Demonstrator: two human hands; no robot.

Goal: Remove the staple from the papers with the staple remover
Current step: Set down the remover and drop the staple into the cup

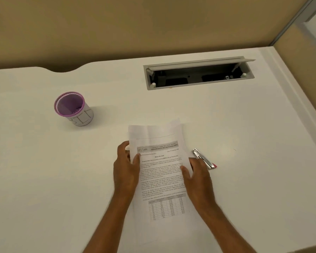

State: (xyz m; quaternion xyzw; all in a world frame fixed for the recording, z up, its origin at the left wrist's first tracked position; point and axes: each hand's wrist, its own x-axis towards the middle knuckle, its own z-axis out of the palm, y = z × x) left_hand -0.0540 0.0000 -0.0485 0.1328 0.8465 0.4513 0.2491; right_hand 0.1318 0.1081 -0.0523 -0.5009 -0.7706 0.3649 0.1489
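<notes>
White desk (44, 170). Purple-rimmed cup (73, 109) upright, far left of papers (161, 167). Metal staple remover (204, 158) just right of papers. Open cable hatch (199, 73) behind papers.

You've got white papers (161, 172) w/ black print; a grey banner strip runs across the header, and a grey-shaded table w/ a fine grid sits near the bottom. The staple remover (203, 158) is shiny silver metal w/ a pink-red tip at one end. The desk (62, 179) is plain off-white, no pattern. The cup (72, 108) is purple inside w/ a purple rim, a white lacy band under the rim, and a whitish outside w/ thin dark hand-drawn lettering. The cable tray (199, 74) is grey-framed, black inside. The partition wall (135, 24) is tan-beige.
</notes>
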